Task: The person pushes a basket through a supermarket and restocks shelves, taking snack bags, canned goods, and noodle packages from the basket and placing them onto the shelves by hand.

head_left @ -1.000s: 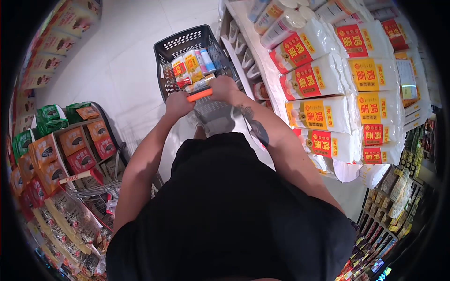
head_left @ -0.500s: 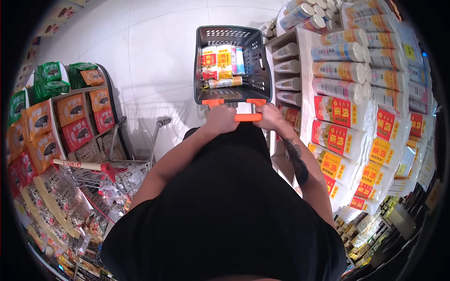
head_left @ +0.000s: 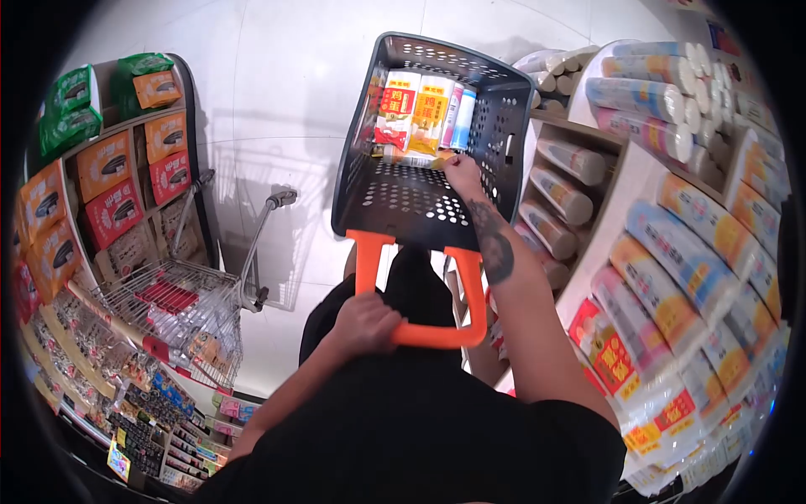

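My left hand (head_left: pixel 366 323) is wrapped round the lower left corner of the orange handle (head_left: pixel 437 336) of a black basket (head_left: pixel 509 126). My right hand (head_left: pixel 463 176) reaches inside the basket, its fingers curled at the end of a yellowish pack (head_left: pixel 410 157) that lies crosswise. Whether the fingers grip that pack is too small to tell. Above it in the basket stand a red-and-yellow noodle pack (head_left: pixel 396 109), a yellow one (head_left: pixel 431 113) and slim pink and blue packs (head_left: pixel 463 119) side by side.
Wrapped noodle rolls (head_left: pixel 571 161) fill a wooden shelf (head_left: pixel 617 160) on the right, with more packs (head_left: pixel 606 349) piled beyond. On the left are a metal cart (head_left: pixel 176 311) and a rack of orange, red and green bags (head_left: pixel 105 164). Pale floor tiles (head_left: pixel 285 76) lie ahead.
My right hand has left the handle and moved into the basket. My left hand still holds the handle, which has swung out towards my body. The basket appears larger and tilted.
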Available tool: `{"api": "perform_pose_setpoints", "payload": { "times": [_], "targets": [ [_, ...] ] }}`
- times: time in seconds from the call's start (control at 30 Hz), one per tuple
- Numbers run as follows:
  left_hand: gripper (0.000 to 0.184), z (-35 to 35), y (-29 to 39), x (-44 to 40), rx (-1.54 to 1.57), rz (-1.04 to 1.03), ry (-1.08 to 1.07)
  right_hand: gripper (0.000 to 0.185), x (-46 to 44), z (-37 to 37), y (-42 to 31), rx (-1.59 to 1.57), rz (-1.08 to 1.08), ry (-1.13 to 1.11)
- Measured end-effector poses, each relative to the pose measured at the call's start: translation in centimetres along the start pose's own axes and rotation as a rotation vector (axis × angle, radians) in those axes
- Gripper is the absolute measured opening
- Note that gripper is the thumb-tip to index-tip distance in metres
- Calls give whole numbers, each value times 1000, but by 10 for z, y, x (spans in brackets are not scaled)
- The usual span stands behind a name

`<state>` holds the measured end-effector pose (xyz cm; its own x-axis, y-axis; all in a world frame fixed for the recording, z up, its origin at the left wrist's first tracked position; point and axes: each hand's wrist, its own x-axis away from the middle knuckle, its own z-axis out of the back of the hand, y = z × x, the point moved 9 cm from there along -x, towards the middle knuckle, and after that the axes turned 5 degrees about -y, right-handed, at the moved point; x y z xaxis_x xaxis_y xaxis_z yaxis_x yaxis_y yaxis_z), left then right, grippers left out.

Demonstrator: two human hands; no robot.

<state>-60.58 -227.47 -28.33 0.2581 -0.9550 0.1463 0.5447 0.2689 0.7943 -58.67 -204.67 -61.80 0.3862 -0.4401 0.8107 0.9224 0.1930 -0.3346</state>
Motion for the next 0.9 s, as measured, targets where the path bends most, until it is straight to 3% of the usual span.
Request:
{"api": "perform_pose_setpoints", "payload": {
  "times": [0.07,0.1,0.13,0.2,0.27,0.3,0.43,0.6,0.9],
  "targets": [
    [29,0,-1,-2,15,10,19,43,-59,-48,48,7,-127,-114],
    [32,-1,-2,-1,-2,11,-16,43,-65,-52,33,59,-35,-165],
    [32,-5,-2,0,-1,26,-41,43,-125,-99,83,22,-61,-194],
    [34,0,-2,2,-40,4,63,46,-157,-125,106,-194,-121,-192],
    [33,-2,-3,2,-40,34,22,51,-171,-151,106,-700,-52,-236],
    [33,-3,-4,2,-34,47,1,64,-164,-152,104,-585,-255,-317],
    [32,-5,-6,4,-16,101,-7,59,-173,-174,102,-852,-401,-233],
    [34,-5,-6,3,-35,107,-15,63,-168,-167,97,-815,-390,-224],
    [35,-5,-5,3,-35,132,1,31,-169,-166,92,-755,-235,-106]
  ]
}}
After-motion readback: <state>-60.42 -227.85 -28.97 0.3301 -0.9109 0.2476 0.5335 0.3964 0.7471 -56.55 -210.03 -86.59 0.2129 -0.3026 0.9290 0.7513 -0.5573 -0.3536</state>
